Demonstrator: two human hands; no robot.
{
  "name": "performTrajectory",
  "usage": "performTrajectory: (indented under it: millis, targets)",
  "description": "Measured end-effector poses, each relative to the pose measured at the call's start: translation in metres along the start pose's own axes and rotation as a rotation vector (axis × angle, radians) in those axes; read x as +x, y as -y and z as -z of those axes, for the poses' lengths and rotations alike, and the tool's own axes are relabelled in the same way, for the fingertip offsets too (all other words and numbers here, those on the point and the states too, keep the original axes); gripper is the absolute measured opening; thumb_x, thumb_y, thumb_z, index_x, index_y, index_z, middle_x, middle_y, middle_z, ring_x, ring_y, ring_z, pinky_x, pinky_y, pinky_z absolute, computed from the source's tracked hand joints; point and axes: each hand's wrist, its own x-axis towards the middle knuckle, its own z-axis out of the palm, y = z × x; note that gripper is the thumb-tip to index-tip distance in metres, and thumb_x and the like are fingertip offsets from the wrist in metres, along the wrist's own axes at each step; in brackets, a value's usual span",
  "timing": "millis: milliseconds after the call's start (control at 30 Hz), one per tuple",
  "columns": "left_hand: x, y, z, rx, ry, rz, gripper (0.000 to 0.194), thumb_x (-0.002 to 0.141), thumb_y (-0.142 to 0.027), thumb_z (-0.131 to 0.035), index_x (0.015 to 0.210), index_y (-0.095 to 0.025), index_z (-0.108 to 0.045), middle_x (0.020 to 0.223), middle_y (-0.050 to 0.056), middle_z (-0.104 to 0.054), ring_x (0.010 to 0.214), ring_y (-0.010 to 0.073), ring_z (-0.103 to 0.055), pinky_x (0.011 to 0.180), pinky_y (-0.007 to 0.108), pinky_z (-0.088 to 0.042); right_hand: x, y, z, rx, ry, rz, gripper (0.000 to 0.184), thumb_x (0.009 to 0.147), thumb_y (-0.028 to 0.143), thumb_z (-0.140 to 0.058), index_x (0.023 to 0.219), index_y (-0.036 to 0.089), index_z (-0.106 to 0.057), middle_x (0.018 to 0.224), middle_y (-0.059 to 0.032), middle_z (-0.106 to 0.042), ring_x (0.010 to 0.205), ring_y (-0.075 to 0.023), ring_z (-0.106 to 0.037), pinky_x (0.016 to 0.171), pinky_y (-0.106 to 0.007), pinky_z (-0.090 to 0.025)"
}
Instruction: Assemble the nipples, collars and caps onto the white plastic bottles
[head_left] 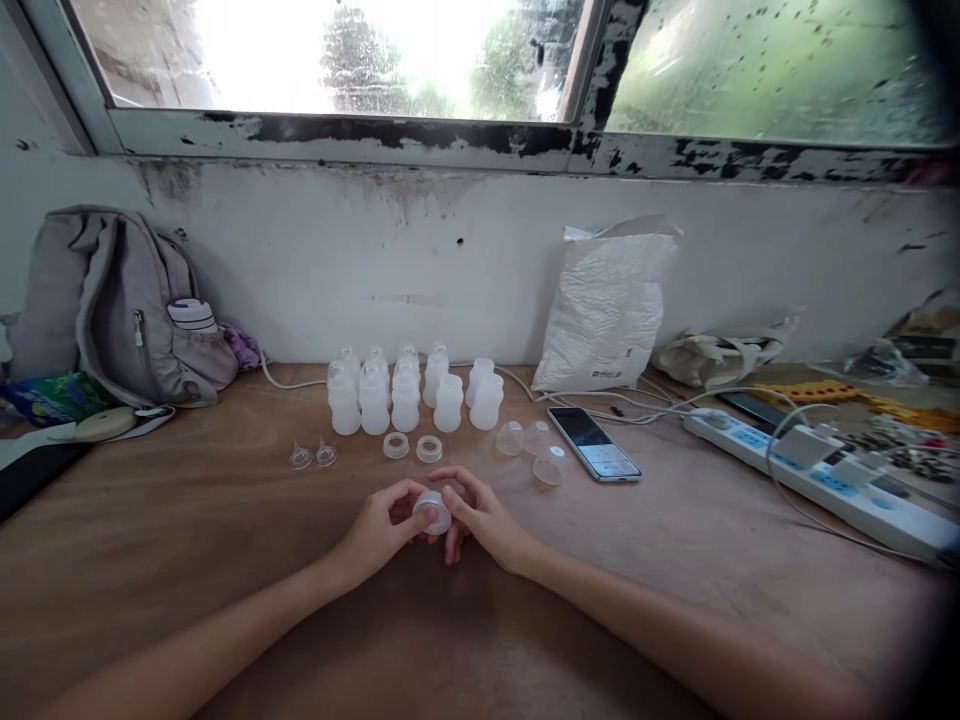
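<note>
Wooden table (225, 520) under grimy window (337, 60); your left hand (379, 530) and right hand (484, 520) meet at table centre, both closed around small translucent bottle part (433, 512), fingertips pinching it from either side; cluster of white plastic bottles (409, 395) stands behind, well apart; two rings (412, 447) and two clear teats (313, 455) between; phone (594, 443) right; grey backpack (112, 310) far left; power strip (810, 470) far right.
</note>
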Motion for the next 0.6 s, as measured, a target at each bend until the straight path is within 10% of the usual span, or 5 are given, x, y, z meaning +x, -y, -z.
performTrajectory:
  millis: [600]
  targets:
    - [0.006, 0.003, -0.017, 0.011, -0.31, -0.047, 0.025, 0.07, -0.03, -0.054, 0.088, -0.013, -0.053, 0.066, 0.002, -0.06, 0.052, 0.0122, -0.056, 0.04, 0.019, -0.044, -0.008, -0.001, -0.01, -0.048, -0.218, 0.116, 0.034, 0.067, 0.035, -0.057, 0.095, 0.017, -0.046, 0.054, 0.0042, -0.056, 0.039, -0.0107, -0.054, 0.036, -0.021, -0.044]
